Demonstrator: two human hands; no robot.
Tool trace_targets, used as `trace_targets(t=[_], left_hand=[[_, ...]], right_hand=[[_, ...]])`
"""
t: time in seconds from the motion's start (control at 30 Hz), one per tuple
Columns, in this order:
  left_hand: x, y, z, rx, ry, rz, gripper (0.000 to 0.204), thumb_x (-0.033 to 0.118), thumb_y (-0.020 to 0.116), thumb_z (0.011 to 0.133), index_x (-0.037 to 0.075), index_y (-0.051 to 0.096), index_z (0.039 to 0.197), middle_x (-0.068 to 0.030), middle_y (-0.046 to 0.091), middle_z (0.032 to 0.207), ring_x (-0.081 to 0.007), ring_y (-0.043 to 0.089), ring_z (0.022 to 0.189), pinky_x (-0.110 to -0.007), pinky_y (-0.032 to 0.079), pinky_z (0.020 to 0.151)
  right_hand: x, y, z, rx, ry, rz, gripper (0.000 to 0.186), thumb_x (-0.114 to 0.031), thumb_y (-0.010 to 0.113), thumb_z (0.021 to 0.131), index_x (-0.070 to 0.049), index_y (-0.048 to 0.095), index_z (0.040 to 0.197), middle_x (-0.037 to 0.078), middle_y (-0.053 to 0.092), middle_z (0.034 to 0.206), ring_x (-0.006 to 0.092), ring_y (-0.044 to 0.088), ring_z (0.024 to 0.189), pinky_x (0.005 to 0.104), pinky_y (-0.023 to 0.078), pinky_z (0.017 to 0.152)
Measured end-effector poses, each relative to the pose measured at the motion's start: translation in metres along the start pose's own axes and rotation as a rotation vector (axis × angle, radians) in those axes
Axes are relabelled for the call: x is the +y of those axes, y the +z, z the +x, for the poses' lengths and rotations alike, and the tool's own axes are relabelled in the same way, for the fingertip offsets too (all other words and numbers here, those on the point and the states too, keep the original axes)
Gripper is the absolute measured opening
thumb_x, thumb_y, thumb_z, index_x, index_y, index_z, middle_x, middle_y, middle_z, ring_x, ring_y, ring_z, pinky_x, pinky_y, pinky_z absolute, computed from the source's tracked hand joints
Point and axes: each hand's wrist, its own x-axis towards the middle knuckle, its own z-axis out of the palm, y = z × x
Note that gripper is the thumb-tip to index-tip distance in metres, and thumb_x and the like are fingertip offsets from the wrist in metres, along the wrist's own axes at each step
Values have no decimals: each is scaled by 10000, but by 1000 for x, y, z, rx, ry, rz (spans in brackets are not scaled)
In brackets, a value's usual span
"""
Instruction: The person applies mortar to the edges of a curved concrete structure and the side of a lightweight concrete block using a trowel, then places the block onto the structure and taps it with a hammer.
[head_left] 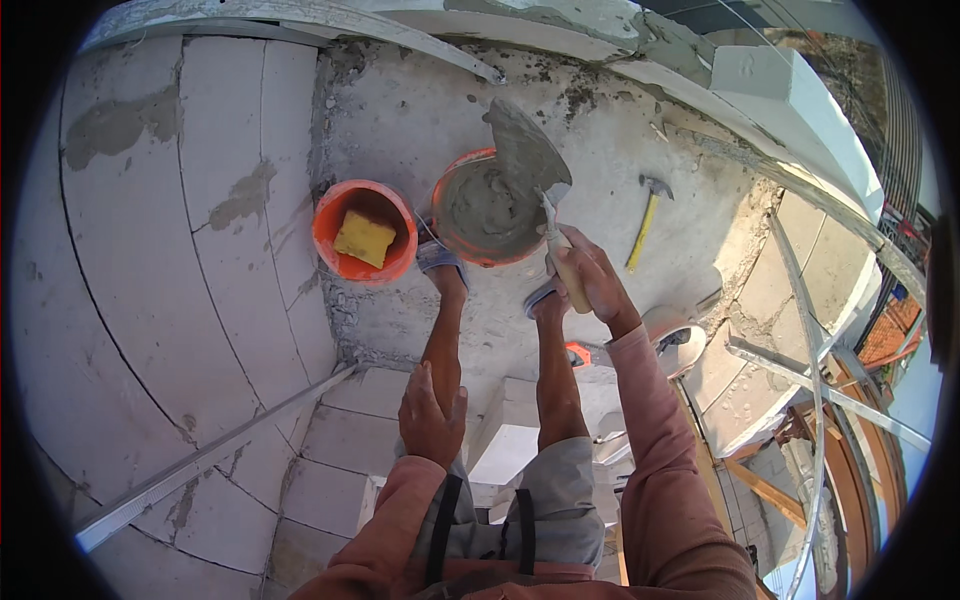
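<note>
While the right hand (596, 280) grasps a mortar-smeared metal trowel (530, 150) over the round bucket (490, 263), the left hand (432, 422) lies released; far right, a block (770, 88) bears faint marking.

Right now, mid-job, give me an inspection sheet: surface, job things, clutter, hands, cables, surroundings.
Surface: grey concrete floor, stained, with scattered crumbs.
Job things: mortar bucket holding grey mortar; trowel, blade coated, over its right side; orange bucket to the left, yellow sponge inside.
Clutter: yellow-handled hammer lying on the floor.
Hands: right hand grips the trowel handle; left hand by the left leg, nothing visible held.
Cables: none clearly seen.
Surroundings: pale block wall left; metal bars right.
</note>
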Motion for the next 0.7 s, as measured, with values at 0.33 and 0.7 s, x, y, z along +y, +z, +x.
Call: trace_targets(t=[0.33,0.7], left_hand=[[-11,-19,21,-6,-10,-33,730,319,735,902,58,402,1497,-255,512,1425,-443,556,1260,-527,468,1036],[-16,-29,33,-27,-11,-32,726,342,721,912,54,398,1494,-260,513,1420,-446,571,1238,-523,485,1016]], right_hand=[[-193,87,173,525,-428,-1567,385,-270,601,947,5,620,1215,321,670,1137,441,703,1006,520,574,858],[-233,55,217,614,-148,-1769,297,-202,606,881,-53,769,1080,192,742,1145,389,720,1062,472,582,900]])
